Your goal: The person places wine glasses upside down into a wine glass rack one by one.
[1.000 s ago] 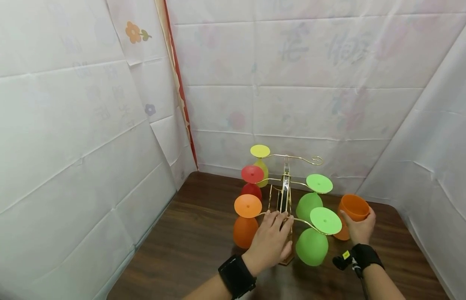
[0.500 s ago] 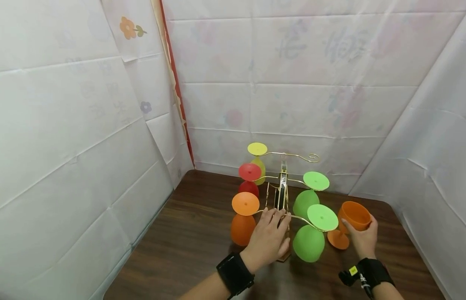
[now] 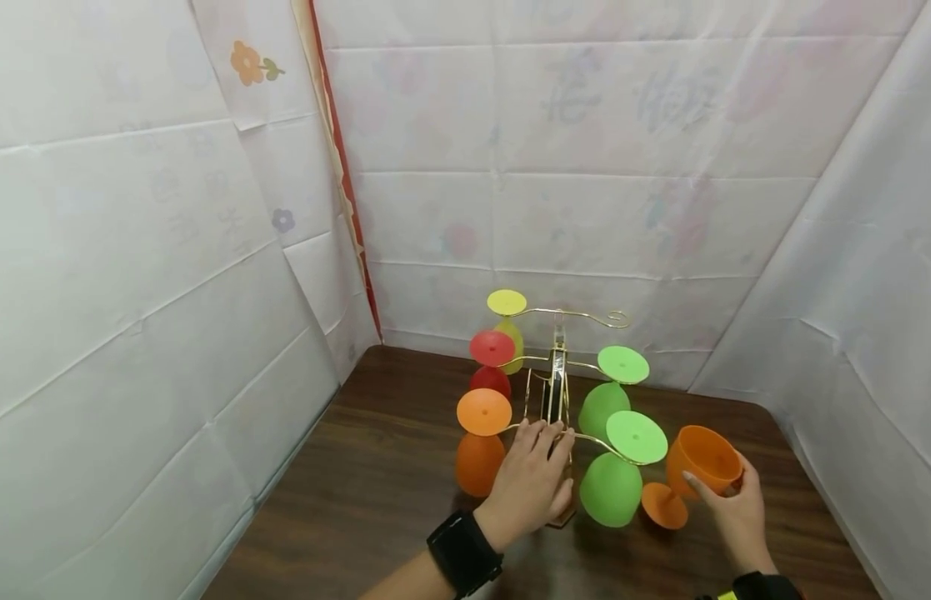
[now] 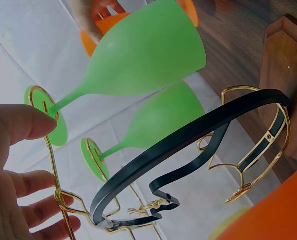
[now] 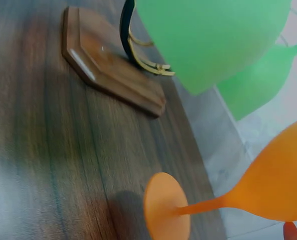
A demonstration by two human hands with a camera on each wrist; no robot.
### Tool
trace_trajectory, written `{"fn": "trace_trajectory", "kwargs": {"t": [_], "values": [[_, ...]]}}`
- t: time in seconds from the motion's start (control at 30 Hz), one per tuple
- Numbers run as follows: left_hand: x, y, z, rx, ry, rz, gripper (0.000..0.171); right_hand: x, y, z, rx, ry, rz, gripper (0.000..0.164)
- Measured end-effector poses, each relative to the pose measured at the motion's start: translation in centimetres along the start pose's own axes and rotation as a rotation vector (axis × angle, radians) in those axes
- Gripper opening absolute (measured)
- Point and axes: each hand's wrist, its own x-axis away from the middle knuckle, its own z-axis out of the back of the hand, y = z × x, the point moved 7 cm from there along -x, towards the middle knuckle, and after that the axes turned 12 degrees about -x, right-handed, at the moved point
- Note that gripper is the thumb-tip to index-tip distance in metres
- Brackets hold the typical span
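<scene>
A gold wire goblet rack (image 3: 558, 375) stands on the table with coloured goblets hanging upside down from its arms. My left hand (image 3: 533, 475) rests on the front of the rack, fingers laid over the front wire; in the left wrist view, the thumb (image 4: 31, 122) lies near a green goblet's foot. To the right, my right hand (image 3: 735, 504) holds an orange goblet (image 3: 690, 471) by its bowl, thumb on the near side. This goblet is tilted, its foot toward the rack and its mouth up and right. In the right wrist view, only bits of fingers show at the edge.
Two green goblets (image 3: 611, 490) hang on the right side. An orange goblet (image 3: 480, 467), a red goblet (image 3: 490, 379) and a yellow goblet (image 3: 513, 342) hang on the left. The back arm's curled right end (image 3: 618, 318) carries nothing. White sheets (image 3: 623, 217) enclose the dark table (image 3: 360, 500).
The right hand has brought the orange goblet nearer to me and tilted it further, its foot swinging left. The left hand stays on the rack. The head view shifts slightly.
</scene>
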Motion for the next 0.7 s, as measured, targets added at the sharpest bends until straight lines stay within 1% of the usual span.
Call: {"fn": "trace_trajectory", "kwargs": {"t": [0.03,0.1,0.23,0.37,0.47,0.53,0.57,0.63,0.7], "values": [[0.0,0.0,0.0,0.004,0.001,0.000,0.059,0.5,-0.1,0.1,0.016,-0.017,-0.003,0.093],[0.1,0.0,0.0,0.009,0.000,0.001,0.059,1.4,-0.5,0.3,0.036,-0.063,0.021,0.091],[0.2,0.0,-0.1,0.012,0.001,0.001,0.059,3.0,-0.9,0.4,0.041,-0.147,0.110,0.084],[0.4,0.0,-0.2,0.009,0.009,-0.002,0.059,4.5,-1.0,0.4,-0.050,-0.209,0.183,0.075],[0.4,0.0,-0.2,0.011,0.017,-0.003,0.059,5.6,-1.4,0.4,-0.210,-0.255,0.241,0.067],[0.4,-0.1,-0.2,0.017,0.024,-0.001,0.058,6.3,-1.7,0.4,-0.297,-0.285,0.256,0.067],[0.4,-0.1,-0.2,0.021,0.028,-0.002,0.058,6.7,-1.8,0.4,-0.334,-0.299,0.251,0.068],[0.4,-0.2,-0.2,0.032,0.040,-0.002,0.058,7.3,-2.0,0.3,-0.347,-0.315,0.233,0.069],[0.4,-0.3,-0.3,0.038,0.043,-0.004,0.057,7.8,-2.1,0.3,-0.332,-0.318,0.211,0.070]]}}
